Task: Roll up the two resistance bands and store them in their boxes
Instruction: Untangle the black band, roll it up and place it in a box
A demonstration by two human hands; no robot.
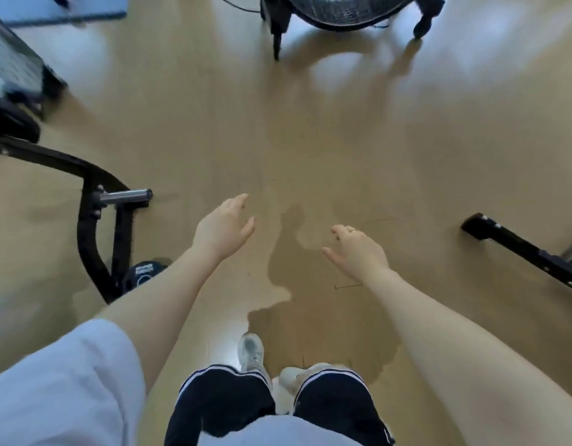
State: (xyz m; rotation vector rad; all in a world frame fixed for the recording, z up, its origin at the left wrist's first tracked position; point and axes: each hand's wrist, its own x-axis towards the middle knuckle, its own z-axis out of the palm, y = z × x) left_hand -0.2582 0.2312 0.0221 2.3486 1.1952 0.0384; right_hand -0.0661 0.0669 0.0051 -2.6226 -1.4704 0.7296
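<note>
Bands aren't anywhere in this view, and neither are their boxes, so you've got nothing to grab yet. Your left hand (225, 228) and right hand (355, 249) are both stretched out in front of you over the floor (310, 140), well apart, fingers relaxed and loose, holding nothing.

Can't say where the bands are from here. My guess is they're off-frame somewhere near the gym gear.

When you do find them, expect thin, floppy, stretchy rubber, very light, a bit grippy against skin. I'd pinch one end flat between thumb and fingers and roll from there, keeping light tension so the coil doesn't spring loose. The boxes are probably light card, so go easy on the flaps.

What's actually around you:
- smooth tan floor, glossy, with bright patches of glare
- black metal frame (94, 201) on your left with a short chrome peg (125, 196) sticking out
- another black bar (522, 251) on your right
- black fan (342, 11) with a wire grille up top
- your white sneakers (252, 352) and dark shorts with white stripes

Everything's a bit motion-blurred.
</note>
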